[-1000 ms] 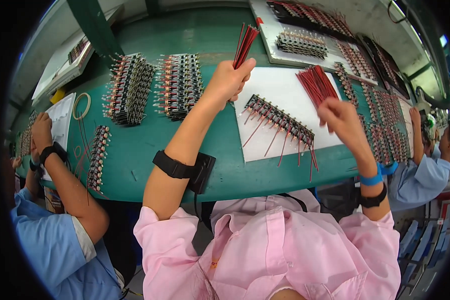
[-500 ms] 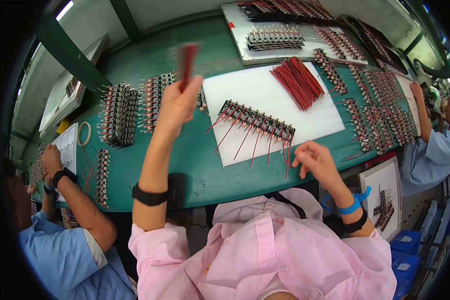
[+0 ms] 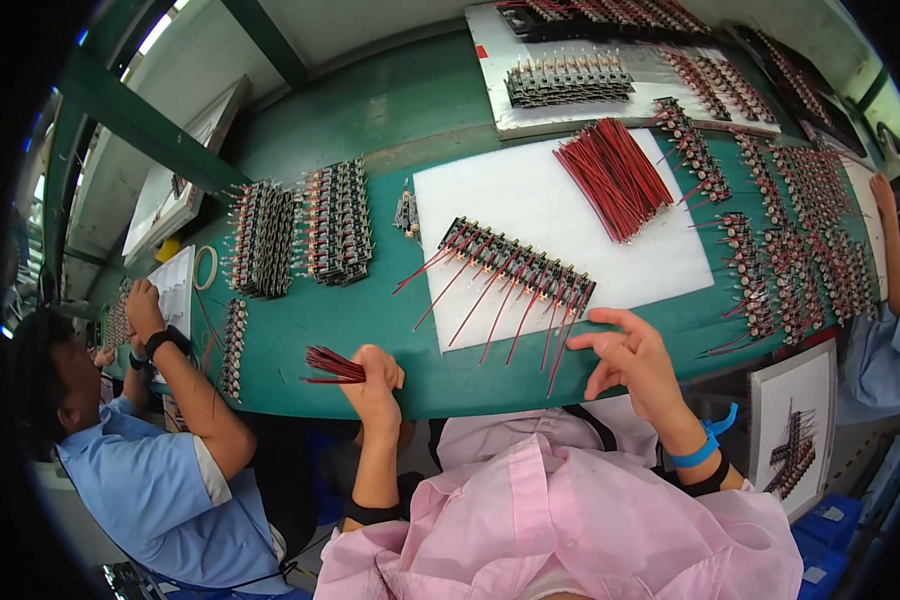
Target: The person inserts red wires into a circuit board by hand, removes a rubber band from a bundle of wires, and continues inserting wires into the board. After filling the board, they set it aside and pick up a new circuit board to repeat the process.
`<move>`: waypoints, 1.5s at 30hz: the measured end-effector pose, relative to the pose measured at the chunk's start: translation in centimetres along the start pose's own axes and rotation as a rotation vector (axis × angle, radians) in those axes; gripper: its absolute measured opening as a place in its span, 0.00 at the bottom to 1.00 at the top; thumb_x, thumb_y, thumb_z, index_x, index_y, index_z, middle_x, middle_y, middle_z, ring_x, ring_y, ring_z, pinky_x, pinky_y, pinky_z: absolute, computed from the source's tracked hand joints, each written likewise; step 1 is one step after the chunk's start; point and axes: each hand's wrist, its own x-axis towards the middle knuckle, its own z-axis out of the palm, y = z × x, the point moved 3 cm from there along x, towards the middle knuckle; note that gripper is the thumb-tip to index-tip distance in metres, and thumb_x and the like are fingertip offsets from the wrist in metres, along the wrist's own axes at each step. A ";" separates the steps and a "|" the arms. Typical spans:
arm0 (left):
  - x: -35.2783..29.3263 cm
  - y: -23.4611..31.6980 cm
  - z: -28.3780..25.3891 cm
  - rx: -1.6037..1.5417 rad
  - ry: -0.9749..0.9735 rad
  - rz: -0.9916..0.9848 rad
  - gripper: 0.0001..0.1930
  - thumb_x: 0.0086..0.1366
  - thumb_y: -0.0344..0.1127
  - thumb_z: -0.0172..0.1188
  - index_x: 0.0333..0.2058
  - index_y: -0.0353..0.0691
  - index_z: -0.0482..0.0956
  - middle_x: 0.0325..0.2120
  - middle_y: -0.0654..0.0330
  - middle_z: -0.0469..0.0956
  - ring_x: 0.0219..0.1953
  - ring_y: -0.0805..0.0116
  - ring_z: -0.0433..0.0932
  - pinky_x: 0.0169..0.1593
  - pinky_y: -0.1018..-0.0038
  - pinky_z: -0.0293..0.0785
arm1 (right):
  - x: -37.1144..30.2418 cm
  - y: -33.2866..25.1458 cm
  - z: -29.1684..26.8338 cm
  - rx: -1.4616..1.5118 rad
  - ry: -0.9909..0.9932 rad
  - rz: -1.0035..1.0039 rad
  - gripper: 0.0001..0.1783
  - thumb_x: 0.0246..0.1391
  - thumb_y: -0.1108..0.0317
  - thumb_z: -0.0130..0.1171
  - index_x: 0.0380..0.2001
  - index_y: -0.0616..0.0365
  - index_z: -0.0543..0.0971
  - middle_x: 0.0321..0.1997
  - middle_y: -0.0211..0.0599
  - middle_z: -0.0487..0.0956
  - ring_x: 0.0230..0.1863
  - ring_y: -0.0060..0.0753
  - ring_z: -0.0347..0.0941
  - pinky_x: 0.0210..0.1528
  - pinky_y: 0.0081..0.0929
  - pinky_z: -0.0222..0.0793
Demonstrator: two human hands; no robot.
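Note:
In my left hand (image 3: 375,392), closed near the table's front edge, is a bundle of red wires (image 3: 334,366) whose ends fan out to the left. My right hand (image 3: 630,362) has its fingers apart, close to the right end of a strip of circuit boards (image 3: 518,262); whether a fingertip touches it I cannot tell. That strip lies aslant on a white foam sheet (image 3: 670,268), with several red wires reaching from it toward me. Farther back on the same sheet rests a big pile of red wires (image 3: 615,180).
Stacked circuit-board strips (image 3: 262,240) stand at the left, with a small loose board piece (image 3: 406,212) by the sheet. More wired boards (image 3: 800,225) cover the right side. A metal-topped board (image 3: 570,112) holds others behind. Co-workers sit left (image 3: 160,430) and right (image 3: 885,340).
My left hand has come down from above the table's far part to its front edge, still gripping the wire bundle. The right hand's fingers have spread more. The whole view has shifted slightly.

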 end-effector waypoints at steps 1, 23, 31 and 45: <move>0.3 0.2 0.1 -0.049 0.001 -0.045 0.15 0.61 0.38 0.43 0.16 0.42 0.57 0.07 0.70 0.50 0.08 0.82 0.46 0.12 0.81 0.45 | 0.0 -0.1 0.0 0.013 -0.009 0.006 0.24 0.47 0.69 0.46 0.46 0.69 0.56 0.37 0.52 0.71 0.17 0.33 0.72 0.18 0.22 0.69; 6.9 0.1 4.3 0.233 -0.327 -0.580 0.17 0.59 0.34 0.44 0.46 0.33 0.64 0.06 0.74 0.49 0.07 0.84 0.47 0.11 0.84 0.48 | 0.8 -0.8 -0.4 0.382 -0.116 0.217 0.18 0.48 0.71 0.44 0.43 0.65 0.58 0.45 0.55 0.66 0.30 0.51 0.73 0.23 0.32 0.73; 6.5 0.1 4.6 0.229 -0.326 -0.575 0.17 0.58 0.34 0.45 0.45 0.33 0.65 0.06 0.74 0.50 0.07 0.84 0.47 0.11 0.84 0.47 | 0.9 -0.4 -0.2 0.429 -0.106 0.164 0.16 0.48 0.71 0.44 0.41 0.64 0.59 0.44 0.56 0.66 0.31 0.50 0.73 0.23 0.30 0.73; 6.5 0.2 4.2 0.186 -0.296 -0.540 0.17 0.58 0.34 0.44 0.45 0.32 0.65 0.06 0.74 0.49 0.07 0.85 0.47 0.11 0.84 0.47 | 1.8 0.2 0.0 0.226 0.033 0.032 0.13 0.48 0.70 0.44 0.37 0.66 0.63 0.35 0.53 0.71 0.23 0.42 0.74 0.19 0.24 0.71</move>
